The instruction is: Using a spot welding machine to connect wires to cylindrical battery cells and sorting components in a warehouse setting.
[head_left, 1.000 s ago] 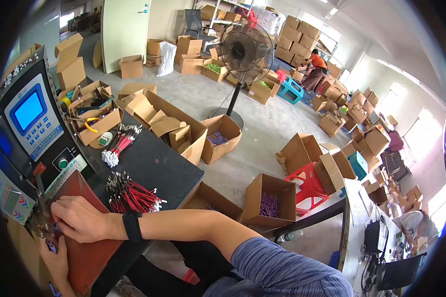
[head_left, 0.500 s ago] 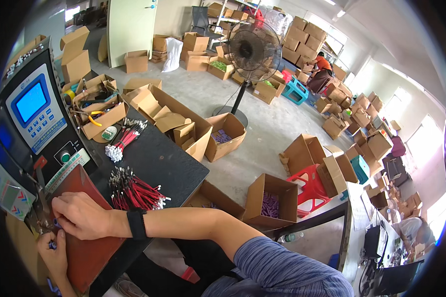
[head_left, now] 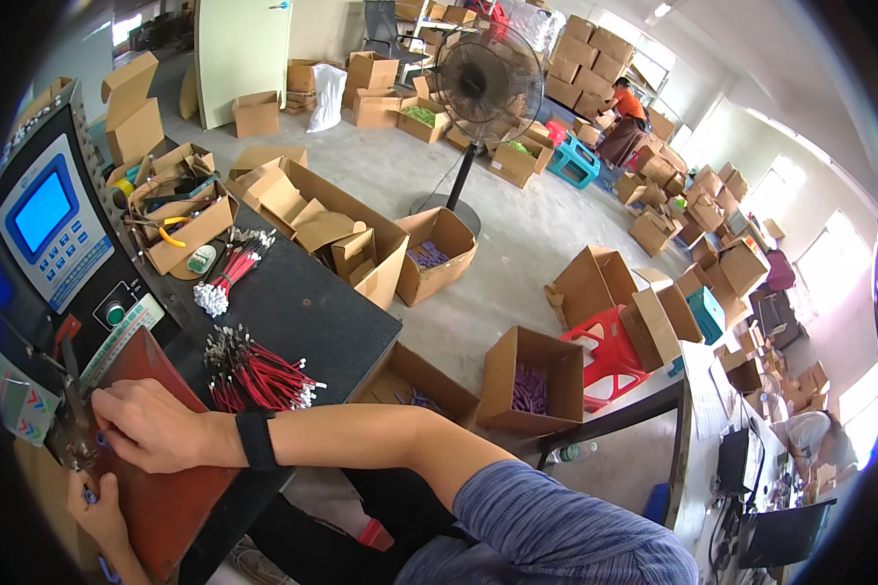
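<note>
At the far left, both my hands work beside the metal head (head_left: 71,439) of a dark machine with a lit blue screen (head_left: 44,219). My right hand (head_left: 156,426), a black band on its wrist, pinches a small blue-purple piece (head_left: 101,440) at the fingertips. Just below it, my left hand (head_left: 102,512) is closed on another small blue-purple piece (head_left: 90,494). What kind of pieces they are is too small to tell. A red-brown mat (head_left: 166,492) lies under my hands. To their right rests a bundle of red and black wires (head_left: 259,375) with white connectors.
A second wire bundle (head_left: 229,273) and a carton of tools (head_left: 190,234) sit farther back on the black table (head_left: 322,312). Beyond its edge stand open cartons (head_left: 532,390) with purple pieces, a red stool (head_left: 610,361) and a standing fan (head_left: 483,88). Two other people are farther off.
The whole view has shifted slightly. My hands stay at the machine head, and the left fingers sit a little differently around their piece.
</note>
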Demonstrator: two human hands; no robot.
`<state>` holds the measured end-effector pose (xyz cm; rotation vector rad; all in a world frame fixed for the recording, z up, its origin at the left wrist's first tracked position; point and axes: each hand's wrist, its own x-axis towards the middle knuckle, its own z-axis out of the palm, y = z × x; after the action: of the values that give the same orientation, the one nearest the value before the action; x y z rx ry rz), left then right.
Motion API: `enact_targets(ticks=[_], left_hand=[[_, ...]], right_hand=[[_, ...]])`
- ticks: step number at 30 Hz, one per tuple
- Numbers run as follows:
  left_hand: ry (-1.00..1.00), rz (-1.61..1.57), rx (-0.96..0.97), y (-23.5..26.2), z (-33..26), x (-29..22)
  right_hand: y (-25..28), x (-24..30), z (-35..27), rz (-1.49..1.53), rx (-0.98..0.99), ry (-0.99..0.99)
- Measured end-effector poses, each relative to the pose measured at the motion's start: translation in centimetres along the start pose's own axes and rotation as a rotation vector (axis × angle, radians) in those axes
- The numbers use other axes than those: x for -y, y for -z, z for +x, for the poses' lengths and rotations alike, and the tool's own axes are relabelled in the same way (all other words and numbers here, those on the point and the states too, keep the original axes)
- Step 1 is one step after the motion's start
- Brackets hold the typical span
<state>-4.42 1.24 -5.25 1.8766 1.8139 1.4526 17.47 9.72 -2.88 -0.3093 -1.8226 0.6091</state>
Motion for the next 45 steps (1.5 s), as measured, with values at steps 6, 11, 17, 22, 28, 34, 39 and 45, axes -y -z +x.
enact_targets(ticks=[6, 11, 17, 22, 28, 34, 39, 45], left_hand=[[-0.057, 0.16, 0.123, 0.4, 0.8, 0.4], [-0.005, 0.152, 0.031, -0.6, 0.8, -2.6], [0.015, 0.091, 0.056, -0.4, 0.1, -2.1], [-0.094, 0.108, 0.079, -0.6, 0.0, -2.8], [0.076, 0.06, 0.217, -0.8, 0.7, -5.1], [-0.06, 0.062, 0.174, -1.0, 0.6, -3.8], [-0.084, 0.051, 0.171, -1.2, 0.8, -4.2], [-0.051, 0.012, 0.186, -0.9, 0.8, -4.1]], right_hand=[[0.3, 0.1, 0.4, -0.008, -0.064, -0.018], [3.6, 1.1, -0.4, 0.055, -0.029, -0.131], [15.9, 5.4, -5.7, -0.006, 0.118, -0.304], [24.6, 7.9, -10.4, -0.23, 0.283, -0.727], [28.8, 4.1, -15.8, -0.855, 0.689, -0.61], [21.5, 1.0, -10.3, -0.676, 0.533, -0.443], [16.7, -3.4, -8.0, -0.8, 0.529, -0.537], [14.0, -6.0, -8.0, -0.805, 0.712, -0.745]])
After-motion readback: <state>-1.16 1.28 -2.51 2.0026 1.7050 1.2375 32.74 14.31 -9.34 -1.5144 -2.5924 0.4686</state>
